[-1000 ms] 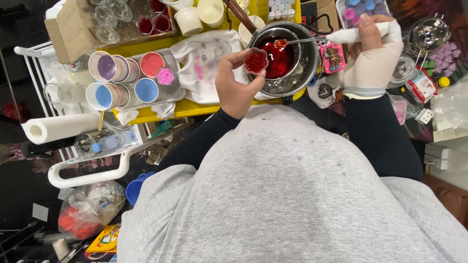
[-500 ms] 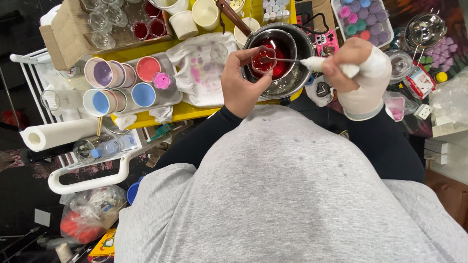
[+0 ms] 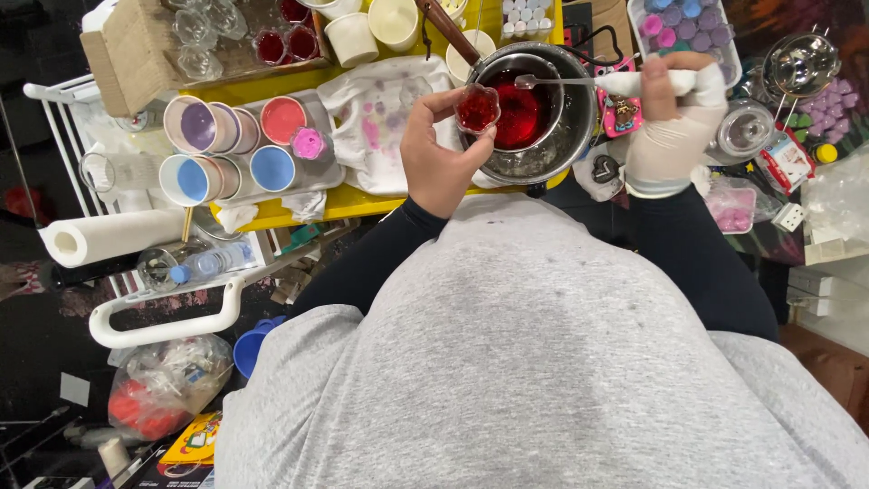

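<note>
Yellow table [image 3: 362, 206], left hand [image 3: 437, 158] gripping red-filled glass cup [image 3: 477, 109], gloved right hand [image 3: 670, 127] clasping spoon [image 3: 561, 81] over pot [image 3: 543, 109]

Small cup [image 3: 476, 109] left of pot [image 3: 534, 109]; spoon [image 3: 543, 81] over it, prob. touching.

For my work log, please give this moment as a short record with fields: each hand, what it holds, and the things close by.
left hand: the left hand holds a small glass cup of red liquid beside the pot rim
right hand: the right hand, in a white glove, holds a spoon by its wrapped handle, bowl over the pot
pot: metal pot with an inner pan of red liquid
left of the pot: stained white cloth; round cups of blue, purple and pink colour on a tray
surface: yellow table
</note>
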